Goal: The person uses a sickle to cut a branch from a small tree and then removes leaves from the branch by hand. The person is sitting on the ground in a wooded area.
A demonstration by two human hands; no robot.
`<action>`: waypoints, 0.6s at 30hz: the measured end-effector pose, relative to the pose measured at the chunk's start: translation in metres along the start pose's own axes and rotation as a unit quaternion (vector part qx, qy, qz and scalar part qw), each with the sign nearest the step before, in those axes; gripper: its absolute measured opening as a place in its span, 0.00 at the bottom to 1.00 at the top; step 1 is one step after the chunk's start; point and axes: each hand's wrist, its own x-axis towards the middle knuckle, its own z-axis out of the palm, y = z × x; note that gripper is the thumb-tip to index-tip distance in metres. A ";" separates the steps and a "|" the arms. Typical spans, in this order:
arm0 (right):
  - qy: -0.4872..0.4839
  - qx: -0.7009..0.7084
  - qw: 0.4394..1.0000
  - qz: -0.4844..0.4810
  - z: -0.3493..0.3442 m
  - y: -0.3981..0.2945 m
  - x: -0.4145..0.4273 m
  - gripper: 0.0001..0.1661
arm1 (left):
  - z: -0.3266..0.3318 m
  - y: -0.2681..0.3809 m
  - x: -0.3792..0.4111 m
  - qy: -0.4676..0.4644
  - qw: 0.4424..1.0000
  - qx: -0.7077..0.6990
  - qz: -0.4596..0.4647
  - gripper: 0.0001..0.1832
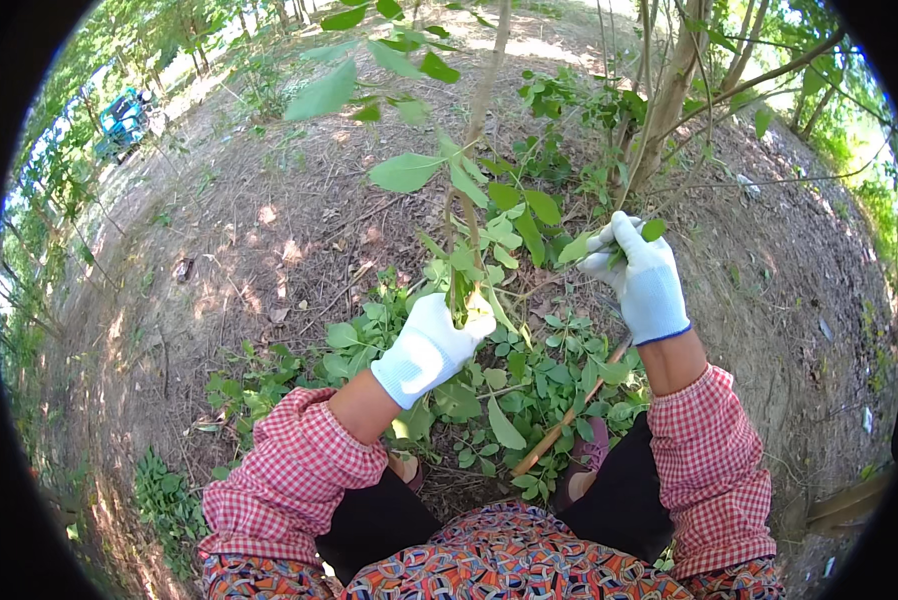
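Observation:
My left hand (pixel 435 341), in a white knit glove, is closed around a leafy branch (pixel 473 217) in front of me. Its thin brown stems rise away from my fist and carry broad green leaves (pixel 411 172). To the right of it, my right hand (pixel 636 274), gloved the same way, pinches a small leafy sprig (pixel 620 253) between thumb and fingers. Below my hands, leafy green cuttings (pixel 554 367) cover the ground between my feet. Across them lies a tool's wooden handle (pixel 561 435); its upper end runs under the right hand and its head is mostly hidden.
A slim tree trunk (pixel 670 105) with low side branches (pixel 764 79) stands just beyond my right hand. Dry soil with leaf litter (pixel 269 232) slopes around me. Another heap of greenery (pixel 168 502) lies at lower left. A blue vehicle (pixel 124 120) stands far left.

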 end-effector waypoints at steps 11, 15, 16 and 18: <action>-0.112 -0.117 0.986 0.036 0.019 0.012 -0.017 0.18 | -0.022 0.001 -0.006 0.000 1.000 -0.028 -0.012 0.09; -0.041 -0.062 0.997 -0.014 0.009 0.010 -0.006 0.21 | -0.026 0.012 -0.006 -0.039 0.998 0.029 -0.039 0.11; -0.024 -0.042 0.999 -0.006 0.008 0.008 -0.004 0.20 | -0.023 0.015 -0.009 -0.045 0.997 -0.021 -0.065 0.13; -0.019 -0.006 1.000 -0.006 0.008 0.003 -0.004 0.20 | -0.021 0.029 -0.014 -0.053 0.994 0.020 -0.096 0.14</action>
